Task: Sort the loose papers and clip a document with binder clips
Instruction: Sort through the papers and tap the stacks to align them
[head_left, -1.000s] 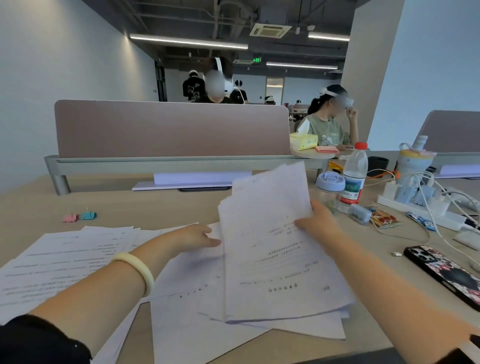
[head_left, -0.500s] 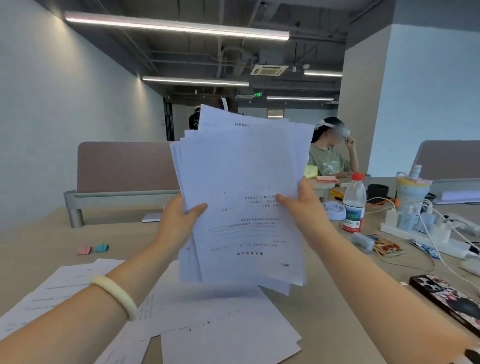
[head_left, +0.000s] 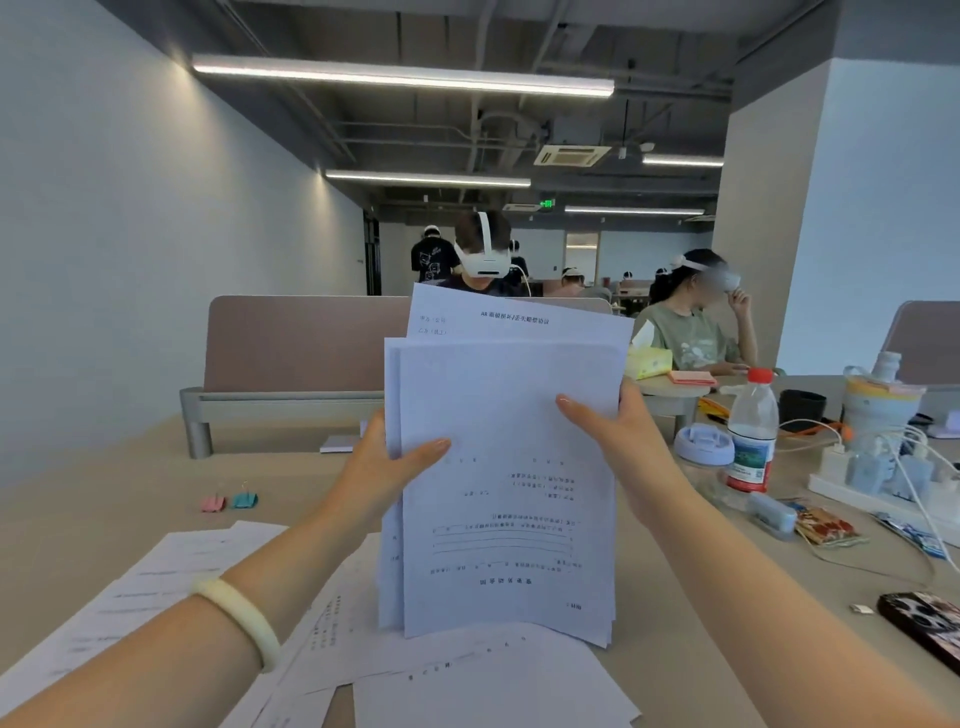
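I hold a stack of white printed papers (head_left: 506, 467) upright over the desk, its lower edge close to the sheets below. My left hand (head_left: 387, 467) grips the stack's left edge and my right hand (head_left: 618, 436) grips its right edge. The front sheet's text reads upside down, and one sheet sticks up higher at the back. More loose papers (head_left: 467, 680) lie flat on the desk (head_left: 104, 519) under and left of the stack. A pink binder clip (head_left: 213, 503) and a teal binder clip (head_left: 245, 500) sit on the desk far to the left.
On the right stand a water bottle (head_left: 750, 431), a lidded jar (head_left: 704, 447), a power strip with cables (head_left: 883, 483), snack packets (head_left: 826, 530) and a phone (head_left: 924, 623). A pink divider (head_left: 301, 343) crosses the desk's far side. People sit beyond it.
I lifted the stack off the desk and stood it upright between both hands. Since half a second ago the sheets have come closer together and the stack sits lower.
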